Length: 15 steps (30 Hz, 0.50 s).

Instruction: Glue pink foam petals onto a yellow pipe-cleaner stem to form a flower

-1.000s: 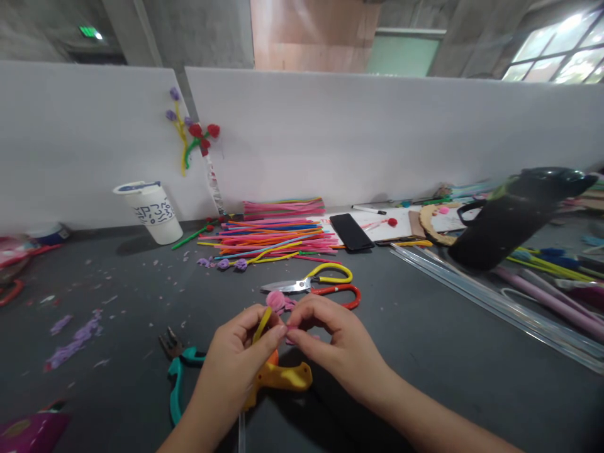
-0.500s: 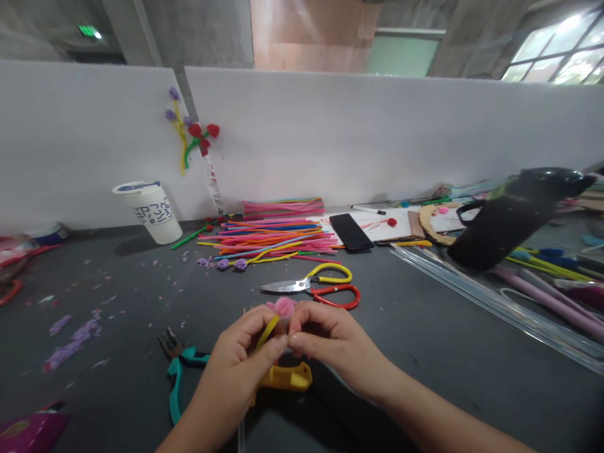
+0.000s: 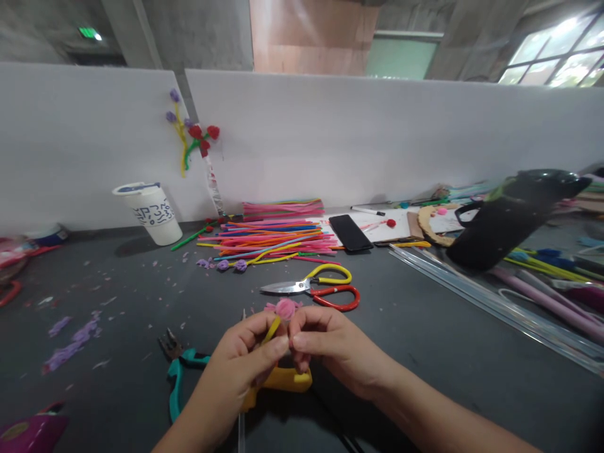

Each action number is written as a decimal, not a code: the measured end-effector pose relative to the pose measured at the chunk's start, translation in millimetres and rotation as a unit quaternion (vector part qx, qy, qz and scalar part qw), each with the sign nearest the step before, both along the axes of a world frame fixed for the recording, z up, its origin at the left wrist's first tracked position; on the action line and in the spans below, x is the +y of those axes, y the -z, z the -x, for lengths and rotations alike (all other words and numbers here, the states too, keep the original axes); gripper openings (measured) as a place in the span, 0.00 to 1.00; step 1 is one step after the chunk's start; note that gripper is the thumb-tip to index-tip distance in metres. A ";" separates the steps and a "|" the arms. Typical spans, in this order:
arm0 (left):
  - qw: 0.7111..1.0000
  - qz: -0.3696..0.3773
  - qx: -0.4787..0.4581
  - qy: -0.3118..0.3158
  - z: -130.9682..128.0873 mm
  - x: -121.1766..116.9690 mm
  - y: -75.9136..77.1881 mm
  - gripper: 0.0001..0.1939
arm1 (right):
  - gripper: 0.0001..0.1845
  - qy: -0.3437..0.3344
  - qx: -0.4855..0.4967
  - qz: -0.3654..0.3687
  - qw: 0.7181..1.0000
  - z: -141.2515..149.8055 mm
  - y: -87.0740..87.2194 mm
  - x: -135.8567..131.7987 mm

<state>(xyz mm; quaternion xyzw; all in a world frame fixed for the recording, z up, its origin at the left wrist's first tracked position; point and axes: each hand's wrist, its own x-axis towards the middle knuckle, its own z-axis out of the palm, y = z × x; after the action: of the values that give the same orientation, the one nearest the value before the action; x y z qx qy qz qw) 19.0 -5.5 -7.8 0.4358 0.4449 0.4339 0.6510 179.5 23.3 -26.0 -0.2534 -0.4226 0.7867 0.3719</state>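
A pink fuzzy flower head (image 3: pixel 285 309) on a yellow pipe-cleaner stem (image 3: pixel 270 330) stands up between my two hands. My left hand (image 3: pixel 250 352) pinches the stem between thumb and forefinger just below the pink head. Close against it, my right hand (image 3: pixel 330 343) has thumb and fingertips pressed together under the flower; what they hold is too small to make out. Beneath the hands lies a yellow tool (image 3: pixel 285 380), partly covered, that looks like a glue gun. Scissors (image 3: pixel 314 287) with yellow and red handles lie just beyond the flower. Teal-handled pliers (image 3: pixel 177 374) rest beside my left wrist.
Colourful pipe cleaners (image 3: pixel 278 236) are heaped at the back, beside a black phone (image 3: pixel 350 233). A white cup (image 3: pixel 153 214) stands back left. To the right are clear rods (image 3: pixel 491 305) and a black jug (image 3: pixel 509 220). Purple scraps (image 3: pixel 73 343) litter the left side.
My right hand's lower fingers have curled down and now show under its thumb. The flower and my left hand have barely moved; the yellow tool has shifted slightly.
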 end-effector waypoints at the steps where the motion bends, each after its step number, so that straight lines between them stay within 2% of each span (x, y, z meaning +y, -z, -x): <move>1: 1.000 0.000 0.000 0.003 0.2 0.9 0.3 0.12 | 0.11 0.000 0.002 0.006 1.000 0.2 -0.6 -0.2; 6: 1.000 -0.010 -0.008 -0.013 0.5 4.5 1.3 0.12 | 0.12 0.012 0.010 0.026 1.000 2.4 -2.3 -0.9; 12: 1.000 0.002 -0.027 0.003 -0.4 2.2 1.3 0.13 | 0.14 -0.003 -0.006 0.008 1.000 2.0 -1.4 -0.1; 15: 0.999 -0.019 0.014 -0.041 -2.8 -0.2 -1.1 0.11 | 0.18 0.022 -0.032 -0.022 0.999 -1.5 -2.7 3.6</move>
<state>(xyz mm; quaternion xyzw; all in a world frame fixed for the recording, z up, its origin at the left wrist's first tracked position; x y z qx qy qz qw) 21.9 -5.6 -6.7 0.4357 0.4632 0.4622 0.6181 181.0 26.8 -23.2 -0.2795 -0.4458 0.7603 0.3809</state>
